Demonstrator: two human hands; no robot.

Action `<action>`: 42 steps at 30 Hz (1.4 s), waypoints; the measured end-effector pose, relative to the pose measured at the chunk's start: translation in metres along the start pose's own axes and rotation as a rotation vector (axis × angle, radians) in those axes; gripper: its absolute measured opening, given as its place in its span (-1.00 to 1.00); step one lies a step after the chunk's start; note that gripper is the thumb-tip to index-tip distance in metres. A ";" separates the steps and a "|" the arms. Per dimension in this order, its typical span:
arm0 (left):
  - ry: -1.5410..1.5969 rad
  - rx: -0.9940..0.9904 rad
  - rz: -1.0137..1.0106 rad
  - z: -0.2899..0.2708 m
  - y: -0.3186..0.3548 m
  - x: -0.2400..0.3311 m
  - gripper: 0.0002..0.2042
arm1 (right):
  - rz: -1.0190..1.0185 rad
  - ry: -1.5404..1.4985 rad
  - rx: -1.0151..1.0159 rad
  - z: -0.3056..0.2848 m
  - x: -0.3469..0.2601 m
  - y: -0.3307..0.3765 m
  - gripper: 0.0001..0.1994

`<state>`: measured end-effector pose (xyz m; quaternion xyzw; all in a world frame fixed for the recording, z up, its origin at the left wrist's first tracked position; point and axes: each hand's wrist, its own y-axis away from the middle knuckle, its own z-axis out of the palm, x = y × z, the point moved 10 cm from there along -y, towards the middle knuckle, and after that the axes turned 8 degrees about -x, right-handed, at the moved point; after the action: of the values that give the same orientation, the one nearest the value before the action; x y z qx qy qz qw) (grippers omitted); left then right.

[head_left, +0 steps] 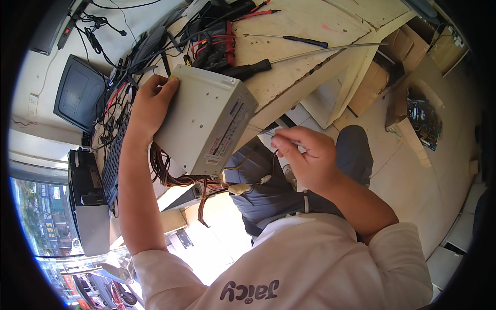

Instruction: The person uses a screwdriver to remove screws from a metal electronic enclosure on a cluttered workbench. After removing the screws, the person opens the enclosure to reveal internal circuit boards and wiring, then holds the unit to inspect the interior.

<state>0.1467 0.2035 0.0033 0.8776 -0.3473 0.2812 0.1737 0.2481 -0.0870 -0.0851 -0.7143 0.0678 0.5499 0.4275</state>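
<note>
A grey metal computer power supply (194, 116) with a printed label on its side is tilted at the desk's near edge. My left hand (154, 101) grips its far left edge, thumb on the top face and fingers curled over the side. A bundle of coloured cables (178, 178) with connectors hangs from its lower end towards my lap. To the right, apart from the power supply, my right hand (307, 155) is closed in a pinch above my legs. Something thin and pale shows at its fingertips, too small to make out.
On the wooden desk (320, 20) lie a long screwdriver (253, 68), a thin screwdriver (305, 41) and a red-and-black multimeter (219, 44). Tangled cables and a keyboard (116, 155) are at the left. Cardboard boxes, one holding a circuit board (424, 121), stand on the floor at right.
</note>
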 end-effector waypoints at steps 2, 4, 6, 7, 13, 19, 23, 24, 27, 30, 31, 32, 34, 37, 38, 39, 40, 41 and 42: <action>0.096 -0.082 -0.038 0.005 -0.002 0.003 -0.62 | -0.062 0.110 -0.052 0.002 -0.013 -0.003 -0.84; 0.158 -0.155 -0.072 0.010 -0.003 0.004 -0.65 | -0.081 0.254 -0.107 0.006 -0.025 -0.009 -0.89; 0.185 -0.221 -0.101 0.016 -0.004 0.004 -0.68 | -0.109 0.375 -0.206 0.013 -0.036 -0.017 -0.93; 0.192 -0.222 -0.094 0.016 -0.005 0.007 -0.65 | -0.127 0.424 -0.278 0.019 -0.041 -0.023 -0.94; 0.194 -0.281 -0.104 0.021 -0.003 0.007 -0.58 | -0.214 0.606 -0.532 0.044 -0.059 -0.063 -0.91; 0.229 -0.323 -0.126 0.023 -0.003 0.005 -0.63 | -0.241 0.721 -0.572 0.050 -0.040 -0.074 -0.92; 0.292 -0.333 -0.130 0.027 -0.005 0.003 -0.58 | -0.478 0.719 -0.575 0.055 -0.044 -0.087 -0.91; 0.299 -0.331 -0.129 0.027 -0.004 0.003 -0.58 | -0.332 0.723 -0.610 0.056 -0.036 -0.088 -0.91; 0.280 -0.330 -0.106 0.025 -0.006 -0.002 -0.56 | -0.039 0.495 -0.459 0.032 -0.021 -0.069 -0.91; 0.245 -0.298 -0.075 0.023 -0.009 0.000 -0.54 | 0.021 0.260 -0.264 0.013 -0.009 -0.031 -0.94; 0.234 -0.283 -0.069 0.023 -0.008 0.001 -0.53 | 0.017 0.198 -0.214 0.011 -0.004 -0.019 -0.93; 0.244 -0.263 -0.077 0.023 -0.007 0.002 -0.53 | -0.021 0.180 -0.161 0.011 0.000 -0.010 -0.91; 0.265 -0.228 -0.087 0.022 -0.005 0.007 -0.54 | -0.096 0.148 -0.049 0.014 0.007 0.007 -0.85; 0.256 -0.235 -0.068 0.022 -0.004 0.006 -0.55 | -0.101 0.114 0.008 0.024 0.025 0.021 -0.76; 0.254 -0.256 -0.078 0.023 -0.004 0.004 -0.55 | -0.121 0.063 0.043 0.028 0.029 0.023 -0.72; 0.252 -0.278 -0.087 0.022 -0.006 0.000 -0.53 | -0.095 0.027 0.038 0.033 0.036 0.024 -0.73; 0.249 -0.300 -0.096 0.023 -0.007 -0.001 -0.52 | -0.068 -0.009 0.034 0.036 0.042 0.024 -0.73; 0.241 -0.293 -0.096 0.022 -0.008 -0.003 -0.53 | -0.040 -0.045 0.028 0.039 0.045 0.023 -0.73; 0.234 -0.286 -0.096 0.022 -0.008 -0.004 -0.54 | 0.050 -0.117 -0.005 0.042 0.054 0.022 -0.75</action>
<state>0.1583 0.2003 -0.0177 0.8209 -0.3190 0.3204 0.3490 0.2260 -0.0513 -0.1435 -0.6801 0.0590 0.6013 0.4151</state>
